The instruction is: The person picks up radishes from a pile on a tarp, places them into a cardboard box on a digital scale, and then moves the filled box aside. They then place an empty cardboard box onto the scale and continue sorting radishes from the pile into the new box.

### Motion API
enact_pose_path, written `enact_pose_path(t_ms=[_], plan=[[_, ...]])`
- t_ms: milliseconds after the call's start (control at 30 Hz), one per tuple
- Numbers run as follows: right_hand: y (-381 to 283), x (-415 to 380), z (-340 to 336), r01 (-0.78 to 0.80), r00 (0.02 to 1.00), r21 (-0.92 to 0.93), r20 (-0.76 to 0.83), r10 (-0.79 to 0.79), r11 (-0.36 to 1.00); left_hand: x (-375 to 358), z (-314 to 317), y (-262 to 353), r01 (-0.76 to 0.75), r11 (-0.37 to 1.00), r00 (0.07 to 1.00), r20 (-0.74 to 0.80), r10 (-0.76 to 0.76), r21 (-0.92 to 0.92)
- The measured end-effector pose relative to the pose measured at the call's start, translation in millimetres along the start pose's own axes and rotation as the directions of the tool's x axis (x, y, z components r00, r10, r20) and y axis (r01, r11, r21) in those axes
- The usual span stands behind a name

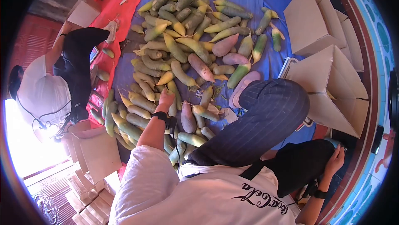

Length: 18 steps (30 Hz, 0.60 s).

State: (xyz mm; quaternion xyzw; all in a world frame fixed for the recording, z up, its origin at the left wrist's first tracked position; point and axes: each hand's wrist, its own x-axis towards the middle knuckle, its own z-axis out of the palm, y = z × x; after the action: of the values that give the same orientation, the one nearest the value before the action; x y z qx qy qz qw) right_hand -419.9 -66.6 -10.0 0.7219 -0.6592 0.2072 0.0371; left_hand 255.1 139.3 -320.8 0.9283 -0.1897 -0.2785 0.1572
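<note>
My left hand (166,99), with a dark band at the wrist, reaches down into a large pile of green radishes (183,73). Its fingers are closed around a green radish (172,108) that is partly hidden under the hand. Beside it lie more green radishes and a reddish-purple radish (188,119). Out to the right, my right hand (335,161) is by my dark-clad knee, fingers stretched out. It appears to hold nothing; a small bluish object (333,143) is close to its fingertips.
Blue sheeting (272,7) and red sheeting (129,7) lie under the radishes. Open cardboard boxes (307,21) stand at right, another box (97,150) at lower left. Another person (45,84) in a white top sits at left. My bent leg (270,108) borders the pile.
</note>
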Motion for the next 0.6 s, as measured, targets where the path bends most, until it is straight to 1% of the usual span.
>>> enact_pose_path(t_ms=[100, 133, 167, 200, 233, 267, 300, 333, 400, 433, 467, 500, 533, 567, 600], plan=[[-2, 0, 0, -0.01, 1.0, 0.008, 0.006, 0.01, 1.0, -2, -7, 25, -0.002, 0.998, 1.0, 0.021, 0.003, -0.055], [-4, 2, 0, -0.008, 1.0, 0.006, 0.006, 0.008, 1.0, -1, -7, 31, 0.015, 1.0, 0.994, 0.105, -0.014, -0.009], [-6, 3, 1, 0.032, 0.999, -0.007, -0.018, -0.032, 0.999, -1, -8, 36, 0.028, 0.999, 0.982, 0.186, -0.034, 0.038], [-7, 3, 1, 0.071, 0.997, -0.021, -0.042, -0.072, 0.997, -1, -5, 34, 0.029, 0.999, 0.982, 0.187, -0.035, 0.037], [-6, 3, 2, 0.073, 0.996, -0.021, -0.041, -0.074, 0.997, -3, -2, 32, -0.209, 0.962, 0.949, 0.273, 0.156, 0.177], [-4, 3, 2, 0.071, 0.997, -0.036, -0.029, -0.072, 0.997, -5, 1, 30, -0.44, 0.851, 0.868, 0.381, 0.319, 0.288], [-5, 4, 2, 0.069, 0.997, -0.05, -0.019, -0.07, 0.996, -9, 5, 32, -0.468, 0.8, 0.869, 0.363, 0.338, 0.376], [-5, 5, 3, 0.07, 0.997, -0.05, -0.019, -0.071, 0.996, -14, 7, 32, -0.467, 0.8, 0.869, 0.362, 0.337, 0.376], [-9, 5, 2, 0.018, 1.0, -0.01, 0.017, -0.018, 1.0, -26, 6, 31, -0.283, 0.933, 0.878, 0.451, 0.159, 0.222], [-9, 5, 3, 0.019, 1.0, -0.008, 0.018, -0.019, 1.0, -24, 15, 20, -0.468, 0.834, 0.847, 0.416, 0.33, 0.291], [-9, 5, 3, 0.028, 1.0, 0.003, 0.006, -0.028, 1.0, -21, 21, 9, -0.467, 0.835, 0.848, 0.415, 0.33, 0.292], [-9, 5, 4, 0.037, 0.999, 0.014, -0.006, -0.037, 0.999, -38, 5, 28, -0.167, 0.985, 0.892, 0.432, 0.132, 0.044], [-9, 6, 4, 0.037, 0.999, 0.015, -0.006, -0.037, 0.999, -50, -8, 43, 0.175, 0.966, 0.866, 0.496, -0.058, -0.193], [-10, 6, 4, 0.029, 1.0, 0.015, -0.006, -0.029, 0.999, -53, -11, 45, 0.102, 0.977, 0.891, 0.453, -0.008, -0.185], [-10, 6, 4, 0.022, 1.0, 0.014, -0.005, -0.022, 1.0, -58, -20, 50, 0.105, 0.977, 0.892, 0.452, -0.01, -0.186]])
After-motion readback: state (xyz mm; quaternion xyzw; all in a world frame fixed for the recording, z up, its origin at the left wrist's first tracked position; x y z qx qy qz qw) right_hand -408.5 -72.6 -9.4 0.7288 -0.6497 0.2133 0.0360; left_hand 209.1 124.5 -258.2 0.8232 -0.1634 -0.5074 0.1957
